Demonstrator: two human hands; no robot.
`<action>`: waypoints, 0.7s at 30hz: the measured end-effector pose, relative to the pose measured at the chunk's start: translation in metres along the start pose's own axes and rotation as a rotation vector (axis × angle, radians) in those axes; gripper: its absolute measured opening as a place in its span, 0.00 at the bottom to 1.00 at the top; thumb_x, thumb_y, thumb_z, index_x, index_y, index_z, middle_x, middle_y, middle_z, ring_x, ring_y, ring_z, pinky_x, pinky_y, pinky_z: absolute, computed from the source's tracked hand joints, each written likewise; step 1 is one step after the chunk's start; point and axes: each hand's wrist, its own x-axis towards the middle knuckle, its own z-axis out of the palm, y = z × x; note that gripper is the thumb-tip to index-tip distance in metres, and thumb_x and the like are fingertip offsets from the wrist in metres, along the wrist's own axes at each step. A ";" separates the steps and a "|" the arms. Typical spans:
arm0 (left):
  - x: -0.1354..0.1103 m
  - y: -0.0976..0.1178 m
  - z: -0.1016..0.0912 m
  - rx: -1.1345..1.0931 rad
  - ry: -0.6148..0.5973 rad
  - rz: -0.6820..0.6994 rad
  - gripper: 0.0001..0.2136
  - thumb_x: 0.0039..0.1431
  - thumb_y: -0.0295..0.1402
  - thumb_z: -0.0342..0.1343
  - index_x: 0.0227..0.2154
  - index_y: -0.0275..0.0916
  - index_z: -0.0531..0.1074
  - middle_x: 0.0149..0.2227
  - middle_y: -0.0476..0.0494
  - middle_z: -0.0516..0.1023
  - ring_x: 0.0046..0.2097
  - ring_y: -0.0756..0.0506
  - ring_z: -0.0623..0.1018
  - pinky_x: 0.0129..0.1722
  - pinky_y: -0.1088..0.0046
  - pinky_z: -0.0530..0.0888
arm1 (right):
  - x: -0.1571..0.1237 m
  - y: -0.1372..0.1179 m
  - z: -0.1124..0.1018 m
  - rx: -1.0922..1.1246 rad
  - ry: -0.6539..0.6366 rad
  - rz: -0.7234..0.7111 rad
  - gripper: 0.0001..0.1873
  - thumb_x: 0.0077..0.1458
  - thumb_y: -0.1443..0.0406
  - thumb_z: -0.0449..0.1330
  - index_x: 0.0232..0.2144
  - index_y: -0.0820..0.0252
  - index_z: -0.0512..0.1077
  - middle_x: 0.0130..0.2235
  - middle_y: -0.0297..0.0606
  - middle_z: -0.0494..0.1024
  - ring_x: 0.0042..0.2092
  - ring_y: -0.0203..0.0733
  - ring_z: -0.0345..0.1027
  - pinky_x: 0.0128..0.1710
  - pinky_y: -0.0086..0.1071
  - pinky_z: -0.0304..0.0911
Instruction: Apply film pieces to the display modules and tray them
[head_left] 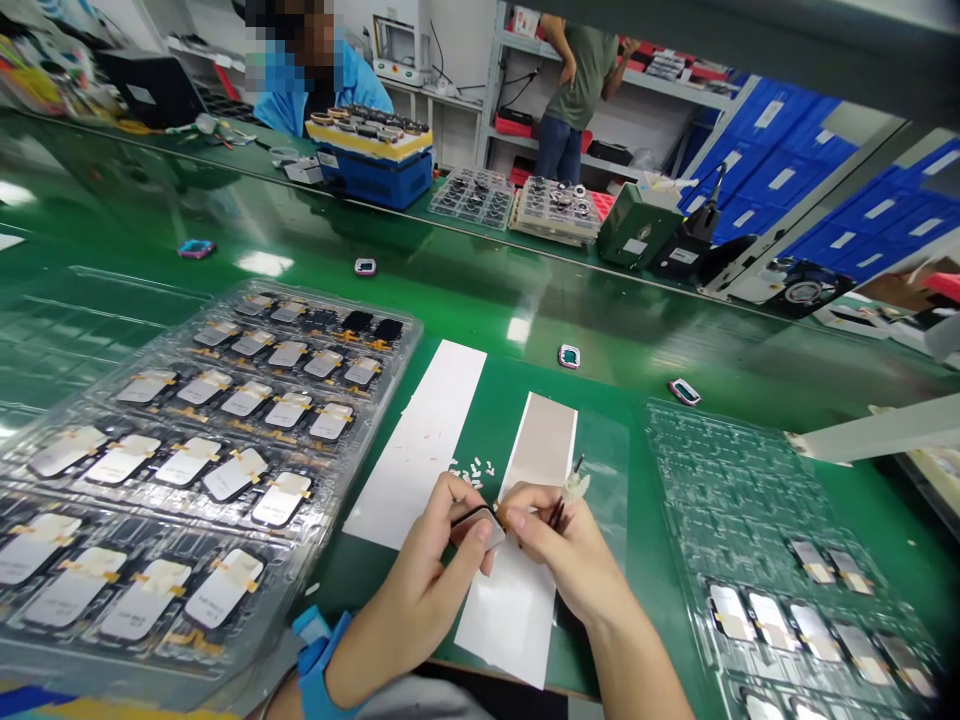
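Observation:
My left hand (420,570) pinches a small black-framed display module (476,525) by its edges, and a blue wrist strap (319,650) circles that wrist. My right hand (555,550) meets the module from the right and holds fine black tweezers (559,510), with a scrap of clear film (576,487) near their upper end. Several tiny white pieces (472,473) lie just above my hands, between a white sheet (420,440) and a tan-coloured sheet (544,440). Another white sheet (510,620) lies under my hands.
A clear tray (405,325) of display modules fills the bench's left side; another (720,470) lies right, with modules near its front. Small modules (570,356) dot the green bench. Beyond stand a seated co-worker's blue sleeve (281,110), a loaded blue fixture (371,165) and a standing person (581,75).

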 end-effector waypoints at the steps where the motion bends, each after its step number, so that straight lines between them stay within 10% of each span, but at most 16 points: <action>1: 0.000 0.001 0.000 0.008 0.003 -0.003 0.10 0.72 0.43 0.45 0.39 0.43 0.58 0.27 0.54 0.64 0.30 0.49 0.64 0.29 0.74 0.60 | 0.000 0.000 0.000 0.006 -0.013 -0.006 0.21 0.51 0.48 0.66 0.25 0.60 0.72 0.20 0.29 0.66 0.20 0.29 0.53 0.21 0.26 0.56; 14: 0.001 0.005 0.000 0.032 -0.059 -0.036 0.10 0.73 0.43 0.42 0.39 0.43 0.56 0.28 0.55 0.60 0.30 0.49 0.61 0.31 0.72 0.60 | -0.001 0.002 -0.003 -0.016 -0.033 0.006 0.17 0.54 0.53 0.66 0.26 0.60 0.72 0.21 0.33 0.74 0.23 0.35 0.67 0.26 0.29 0.66; 21: 0.001 0.004 -0.001 -0.013 -0.020 -0.089 0.11 0.72 0.45 0.42 0.40 0.43 0.56 0.29 0.53 0.61 0.33 0.48 0.62 0.35 0.71 0.62 | -0.002 0.000 0.002 -0.200 0.107 -0.085 0.19 0.53 0.51 0.66 0.26 0.61 0.76 0.14 0.26 0.62 0.18 0.30 0.50 0.19 0.28 0.48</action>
